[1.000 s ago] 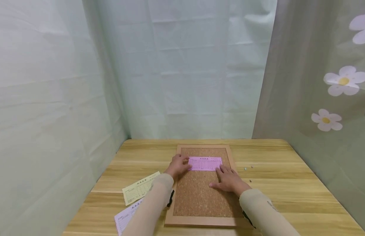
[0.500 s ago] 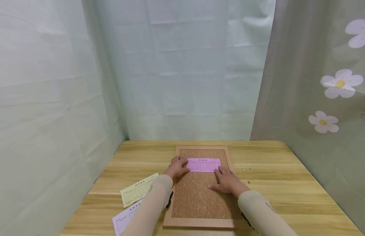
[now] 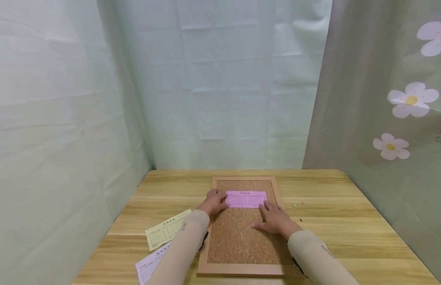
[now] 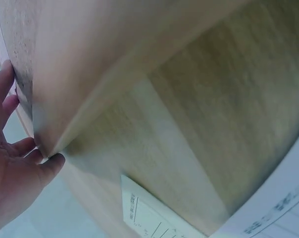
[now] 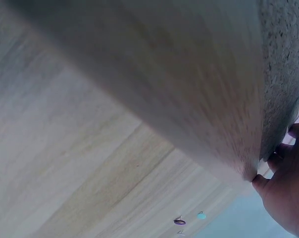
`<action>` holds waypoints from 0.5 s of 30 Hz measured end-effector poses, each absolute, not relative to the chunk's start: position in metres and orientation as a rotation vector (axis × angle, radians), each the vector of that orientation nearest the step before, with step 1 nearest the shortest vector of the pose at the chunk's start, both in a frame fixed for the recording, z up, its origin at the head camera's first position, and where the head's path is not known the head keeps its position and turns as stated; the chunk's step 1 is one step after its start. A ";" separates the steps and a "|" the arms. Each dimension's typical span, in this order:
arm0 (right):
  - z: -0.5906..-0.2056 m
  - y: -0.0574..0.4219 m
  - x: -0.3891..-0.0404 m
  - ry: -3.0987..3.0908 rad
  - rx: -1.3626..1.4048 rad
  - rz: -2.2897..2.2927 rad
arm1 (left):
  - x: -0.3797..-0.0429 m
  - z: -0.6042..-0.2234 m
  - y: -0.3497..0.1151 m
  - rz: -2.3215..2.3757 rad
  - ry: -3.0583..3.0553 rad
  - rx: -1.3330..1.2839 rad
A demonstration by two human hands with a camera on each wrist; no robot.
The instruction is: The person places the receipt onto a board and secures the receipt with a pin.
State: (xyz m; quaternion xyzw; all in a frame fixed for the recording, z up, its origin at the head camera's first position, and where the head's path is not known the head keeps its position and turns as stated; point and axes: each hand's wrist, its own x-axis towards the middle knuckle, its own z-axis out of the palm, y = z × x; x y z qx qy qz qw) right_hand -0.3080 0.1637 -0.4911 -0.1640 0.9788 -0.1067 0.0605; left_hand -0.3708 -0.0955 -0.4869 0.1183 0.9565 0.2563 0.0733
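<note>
A pink printed form slip [image 3: 246,199] lies across the upper part of a wood-framed cork board [image 3: 249,241]. My left hand [image 3: 214,202] rests at the slip's left end, with fingertips on its edge and the hand over the frame's left side. In the left wrist view, the fingers of the left hand [image 4: 16,163] are spread along the frame. At the slip's lower right corner, the fingertips of my right hand [image 3: 274,218] touch the paper, its thumb stretched out over the cork. The right wrist view shows the right hand [image 5: 285,173] against the board's edge.
A yellow slip [image 3: 167,229] and a white slip [image 3: 149,265] lie left of the board, the white one partly under the left forearm. Several small thumbtacks [image 5: 179,221] are scattered on the wooden table [image 3: 341,237] to the right. Pale curtains enclose the table.
The view has shifted slightly between the first frame and now. Both hands and the pink slip keep the same places on the board.
</note>
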 end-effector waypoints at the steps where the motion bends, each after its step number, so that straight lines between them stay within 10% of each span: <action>1: -0.491 0.164 -0.308 2.963 -0.497 -0.326 | -0.371 -0.486 -0.096 0.748 2.875 0.364; 15: -0.494 0.165 -0.310 2.963 -0.492 -0.328 | -0.364 -0.476 -0.093 0.682 2.899 0.388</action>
